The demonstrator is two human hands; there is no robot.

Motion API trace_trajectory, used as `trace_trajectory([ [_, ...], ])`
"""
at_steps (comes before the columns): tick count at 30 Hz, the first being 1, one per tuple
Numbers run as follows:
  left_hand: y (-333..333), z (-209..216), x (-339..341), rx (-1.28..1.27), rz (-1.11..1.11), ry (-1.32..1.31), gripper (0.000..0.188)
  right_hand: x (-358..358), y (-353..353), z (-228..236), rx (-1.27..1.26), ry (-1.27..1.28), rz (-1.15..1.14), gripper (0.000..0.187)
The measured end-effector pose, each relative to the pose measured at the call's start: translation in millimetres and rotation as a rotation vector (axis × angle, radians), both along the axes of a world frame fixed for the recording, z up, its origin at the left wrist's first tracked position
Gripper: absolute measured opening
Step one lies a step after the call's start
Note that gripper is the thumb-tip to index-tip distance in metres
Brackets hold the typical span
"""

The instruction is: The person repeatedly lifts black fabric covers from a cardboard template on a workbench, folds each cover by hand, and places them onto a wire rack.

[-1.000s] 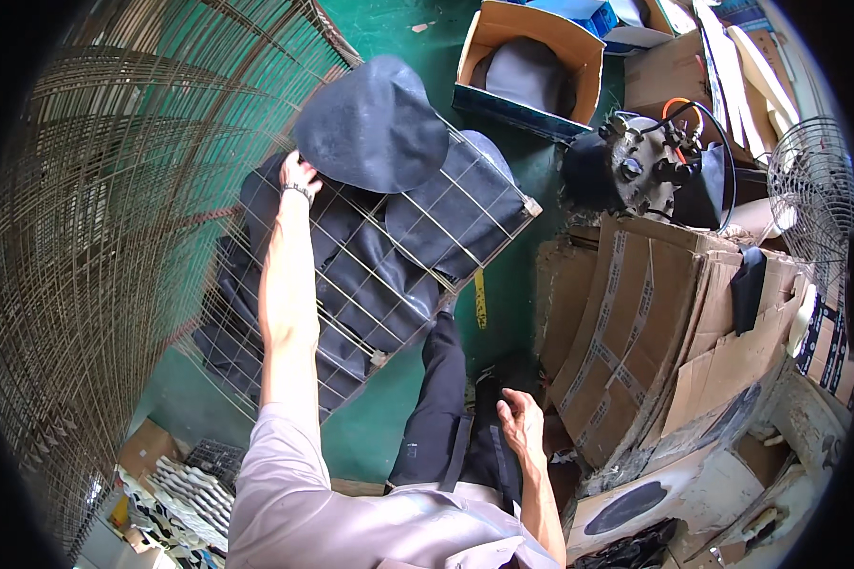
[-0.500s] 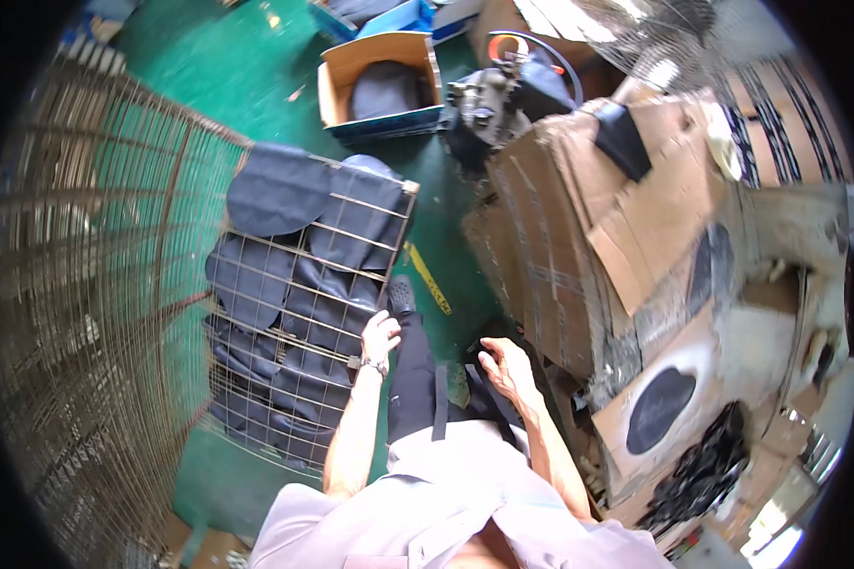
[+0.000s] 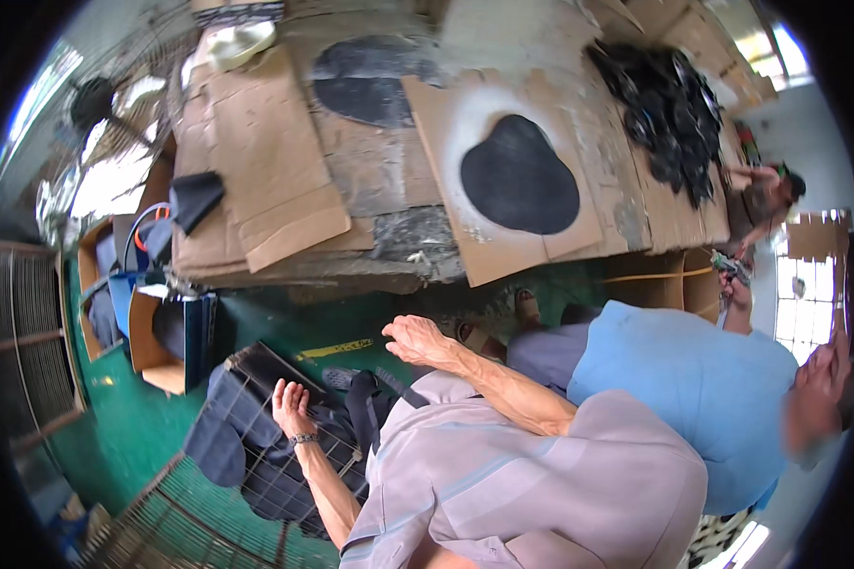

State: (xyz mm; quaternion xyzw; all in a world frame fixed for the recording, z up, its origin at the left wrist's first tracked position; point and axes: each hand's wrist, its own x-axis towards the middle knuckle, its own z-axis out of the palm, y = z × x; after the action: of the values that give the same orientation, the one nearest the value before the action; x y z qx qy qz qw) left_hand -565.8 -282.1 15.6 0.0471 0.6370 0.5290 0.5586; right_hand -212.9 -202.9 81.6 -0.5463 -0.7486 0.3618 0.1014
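My left hand (image 3: 292, 410), a dark band at its wrist, is over the near side of a wire rack (image 3: 337, 465), fingers slightly apart. Whether the fingertips touch the wires cannot be made out. Dark, rounded sheets (image 3: 215, 441) lie on and hang over this rack, and a black flat panel (image 3: 273, 370) is beside my fingers. My right hand (image 3: 417, 339) hovers before my body, loosely bent, with nothing visible in it. Beyond it is a cardboard-covered workbench (image 3: 380, 171), where a black lobed piece (image 3: 520, 175) rests on a board (image 3: 579, 223) with white overspray.
A person in a blue shirt (image 3: 674, 394) stands close at my right; another person (image 3: 767, 204) is farther off, by the bench end. Black strips (image 3: 659, 119) are heaped on the bench. Open boxes (image 3: 166, 379) stand left, near a fan (image 3: 93, 102). Wire mesh (image 3: 199, 522) is low left.
My view has swung right, bringing the workbench to the front and the person in blue into sight. The rack now appears lower. My right hand has come across toward the bench side.
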Motion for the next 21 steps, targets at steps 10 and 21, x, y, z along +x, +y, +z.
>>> trace_trajectory([
  [10,127.6,48.6,178.4,0.026,-0.480,-0.007,0.039,138.2,29.8,-2.5,-0.013,-0.058,-0.509,0.025],
  [21,183.7,49.4,358.9,0.017,-0.906,-0.104,0.033,228.0,65.6,-5.5,0.071,-0.134,-0.766,0.024],
])
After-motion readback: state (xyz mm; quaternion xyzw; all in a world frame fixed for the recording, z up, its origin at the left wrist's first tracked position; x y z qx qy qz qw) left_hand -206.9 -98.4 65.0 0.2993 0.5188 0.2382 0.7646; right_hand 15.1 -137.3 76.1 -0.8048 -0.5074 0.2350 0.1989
